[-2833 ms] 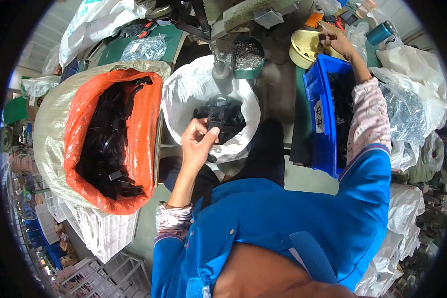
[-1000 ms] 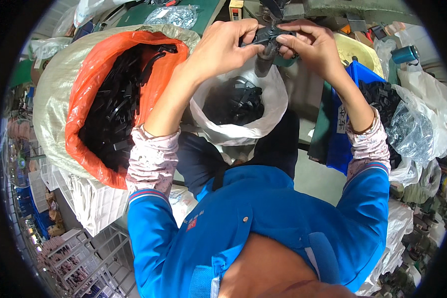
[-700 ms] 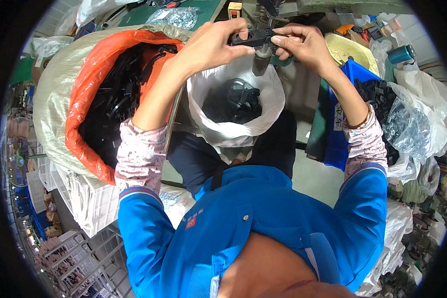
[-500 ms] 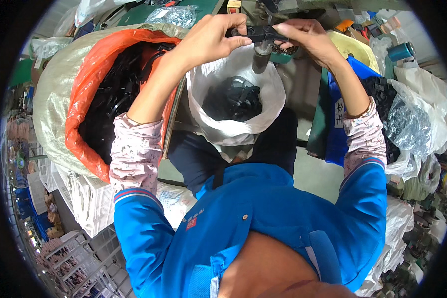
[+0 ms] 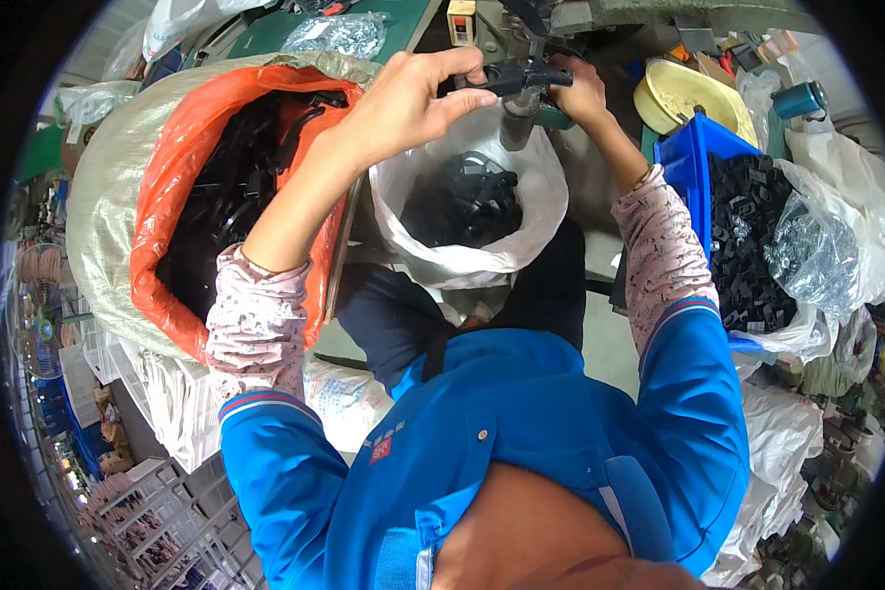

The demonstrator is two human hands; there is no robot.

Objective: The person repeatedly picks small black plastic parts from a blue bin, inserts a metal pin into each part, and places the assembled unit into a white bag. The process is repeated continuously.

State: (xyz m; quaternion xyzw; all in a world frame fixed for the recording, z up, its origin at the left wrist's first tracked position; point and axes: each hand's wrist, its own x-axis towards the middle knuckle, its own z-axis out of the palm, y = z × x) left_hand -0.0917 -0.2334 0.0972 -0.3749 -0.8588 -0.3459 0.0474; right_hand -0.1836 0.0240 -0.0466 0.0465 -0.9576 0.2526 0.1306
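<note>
My left hand (image 5: 413, 108) is closed, thumb and fingers pinching the left end of a black plastic part (image 5: 506, 79). That part lies across the top of a metal post (image 5: 519, 123) on the machine, under its upper tool (image 5: 535, 45). My right hand (image 5: 582, 93) is just behind and right of the part, beside a small dark-green tray (image 5: 556, 118). Its fingertips are hidden by the part and the machine. Below the post, a white sack (image 5: 403, 241) holds several black plastic parts.
To the left stands a big sack with an orange liner (image 5: 149, 236), full of black parts. At right are a blue bin (image 5: 693, 162) of small black pieces, a yellow basin (image 5: 654, 98) and clear plastic bags (image 5: 821, 246). A teal cylinder (image 5: 796, 100) lies farther right.
My right hand has left the right end of the black part and moved left and behind it, toward the green tray. The left hand keeps its hold, almost in place.
</note>
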